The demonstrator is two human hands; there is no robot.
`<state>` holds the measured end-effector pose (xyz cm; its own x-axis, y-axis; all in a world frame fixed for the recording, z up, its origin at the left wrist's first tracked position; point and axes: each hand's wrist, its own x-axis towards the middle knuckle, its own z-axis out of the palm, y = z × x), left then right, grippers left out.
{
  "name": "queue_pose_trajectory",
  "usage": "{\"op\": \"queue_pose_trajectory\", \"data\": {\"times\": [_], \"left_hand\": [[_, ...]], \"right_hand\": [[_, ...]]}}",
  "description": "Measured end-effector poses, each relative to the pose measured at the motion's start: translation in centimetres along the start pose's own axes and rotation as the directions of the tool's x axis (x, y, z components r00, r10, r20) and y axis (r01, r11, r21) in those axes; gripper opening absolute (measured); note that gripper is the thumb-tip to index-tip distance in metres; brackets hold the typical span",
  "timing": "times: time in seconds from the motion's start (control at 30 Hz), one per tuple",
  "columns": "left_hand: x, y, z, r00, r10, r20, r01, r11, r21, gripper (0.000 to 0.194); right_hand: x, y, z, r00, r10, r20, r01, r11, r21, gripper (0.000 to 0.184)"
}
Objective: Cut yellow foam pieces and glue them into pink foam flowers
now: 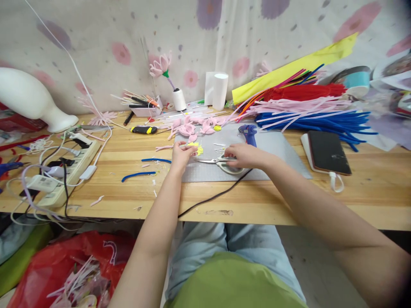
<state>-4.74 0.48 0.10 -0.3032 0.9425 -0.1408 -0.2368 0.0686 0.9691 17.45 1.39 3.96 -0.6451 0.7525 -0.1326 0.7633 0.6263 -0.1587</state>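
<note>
My left hand [181, 156] is closed in a pinch at the near left edge of the grey mat [272, 164]. Its fingertips meet a cluster of small yellow pieces [199, 150]; exactly what they grip is too small to make out. My right hand [240, 155] has its fingers curled at the handles of a pair of scissors [221, 162], whose blades point left toward the yellow pieces. Small white bits [219, 147] lie on the mat beyond the scissors. Pink fuzzy petals [186, 129] and a blue hot glue gun [248, 134] lie behind my hands.
Blue pipe cleaners [314, 124] are heaped at right, near a phone [330, 152]. A power strip [72, 171] with cables stands left. A utility knife [143, 130] lies behind cut blue stems [138, 176]. A pink flower [160, 66] stands at the back. A black cord [213, 196] crosses the front.
</note>
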Motion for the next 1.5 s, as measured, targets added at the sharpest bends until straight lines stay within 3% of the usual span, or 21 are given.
{"op": "queue_pose_trajectory", "data": {"times": [0.23,0.37,0.47,0.67,0.87,1.5], "left_hand": [[0.4,0.4,-1.0,0.998,0.025,-0.057,-0.025,1.0,0.012,0.049],[0.9,0.5,-2.0,0.993,0.059,-0.102,-0.056,0.998,0.033,0.047],[1.3,0.1,-2.5,0.989,0.122,-0.078,-0.115,0.99,0.083,0.049],[1.4,-1.0,-2.2,0.957,0.284,0.058,-0.288,0.904,0.315,0.05],[0.5,-0.6,-1.8,0.937,0.312,0.16,-0.35,0.833,0.429,0.046],[0.3,-0.5,-2.0,0.928,0.307,0.211,-0.371,0.812,0.45,0.043]], "right_hand": [[0.0,0.0,1.0,1.0,-0.029,0.004,0.029,0.999,-0.016,0.029],[-0.4,1.6,-0.5,0.999,0.05,-0.004,-0.048,0.979,0.198,0.025],[-0.6,2.4,-1.5,0.992,0.097,-0.076,-0.072,0.957,0.282,0.031],[0.7,1.0,-1.6,0.939,0.158,-0.304,-0.181,0.982,-0.048,0.037],[1.8,0.2,-2.0,0.973,0.062,-0.223,-0.123,0.954,-0.273,0.031],[3.3,0.8,-1.9,0.981,0.005,-0.191,-0.063,0.952,-0.299,0.032]]}}
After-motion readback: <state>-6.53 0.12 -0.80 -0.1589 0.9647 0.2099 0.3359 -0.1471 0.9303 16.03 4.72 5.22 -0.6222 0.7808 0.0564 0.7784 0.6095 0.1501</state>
